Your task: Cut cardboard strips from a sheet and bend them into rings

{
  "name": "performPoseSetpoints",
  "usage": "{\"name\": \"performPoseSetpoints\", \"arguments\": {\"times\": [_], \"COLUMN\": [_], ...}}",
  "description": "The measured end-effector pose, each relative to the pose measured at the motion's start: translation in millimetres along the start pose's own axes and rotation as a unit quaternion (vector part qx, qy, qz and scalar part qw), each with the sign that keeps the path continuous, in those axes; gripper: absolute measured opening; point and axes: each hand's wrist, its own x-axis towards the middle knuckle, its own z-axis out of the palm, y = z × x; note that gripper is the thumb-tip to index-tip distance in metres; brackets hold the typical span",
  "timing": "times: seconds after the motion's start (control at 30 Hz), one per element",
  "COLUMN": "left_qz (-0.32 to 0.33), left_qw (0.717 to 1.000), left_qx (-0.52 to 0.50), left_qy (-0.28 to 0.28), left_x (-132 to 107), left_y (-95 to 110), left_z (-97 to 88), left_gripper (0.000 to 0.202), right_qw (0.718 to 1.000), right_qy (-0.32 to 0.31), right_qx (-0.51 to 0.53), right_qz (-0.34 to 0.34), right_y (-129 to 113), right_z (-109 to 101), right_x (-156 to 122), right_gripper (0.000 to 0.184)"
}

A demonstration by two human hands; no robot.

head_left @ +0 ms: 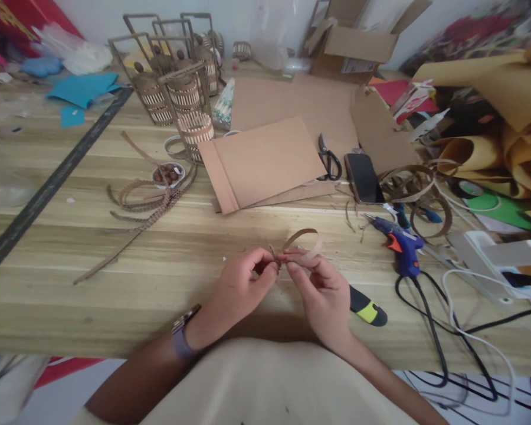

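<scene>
Near the table's front edge, both my hands meet at a thin brown cardboard strip (301,232) that curls up in a loop. My left hand (250,280) pinches its end between thumb and forefinger, where a small stub sticks up. Just beside it, my right hand (321,289) pinches the same strip, which arcs over the fingers. Partly under the right hand lies a tool with a black and yellow handle (369,310); its front end is hidden. To the right a blue hot glue gun (400,242) rests on the table.
Cardboard sheets (265,162), black-handled scissors (330,162) and a phone (363,177) lie ahead. Lantern-like stick models (190,97) stand back left, near a bowl of brown balls (168,175) and corrugated strips (150,206). Cables (442,330) and a white power strip (487,260) are at right.
</scene>
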Motion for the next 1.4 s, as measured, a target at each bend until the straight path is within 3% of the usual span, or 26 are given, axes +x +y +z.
{"name": "performPoseSetpoints", "arguments": {"times": [0.17,0.4,0.57,0.87,1.27,1.4], "left_qz": [-0.014,-0.012,-0.022,-0.05,-0.031,-0.043], "left_qw": [0.998,0.997,0.993,0.99,0.994,0.995], "left_qx": [-0.055,-0.072,-0.106,-0.127,-0.099,-0.092], "left_qy": [-0.03,-0.034,-0.045,-0.041,-0.028,-0.01], "left_x": [1.9,3.2,4.7,2.0,4.4,2.8], "left_y": [-0.5,-2.7,-2.6,-7.3,-9.5,-13.2], "left_z": [-0.6,-0.9,0.3,0.1,2.1,3.0], "left_gripper": [0.022,0.026,0.027,0.023,0.024,0.024], "right_qw": [0.984,0.924,0.914,0.943,0.917,0.929], "right_qy": [-0.012,-0.027,-0.032,-0.038,-0.038,-0.046], "right_qx": [-0.127,-0.259,-0.286,-0.246,-0.276,-0.267], "right_qz": [-0.121,-0.281,-0.287,-0.22,-0.285,-0.252], "right_y": [-2.5,-6.9,-8.1,-3.6,-6.2,-5.4], "right_z": [-4.8,-10.3,-8.5,-7.1,-7.2,-6.1], "right_x": [2.9,8.6,6.7,5.1,6.7,6.1], "right_gripper": [0.01,0.023,0.022,0.013,0.023,0.02]}}
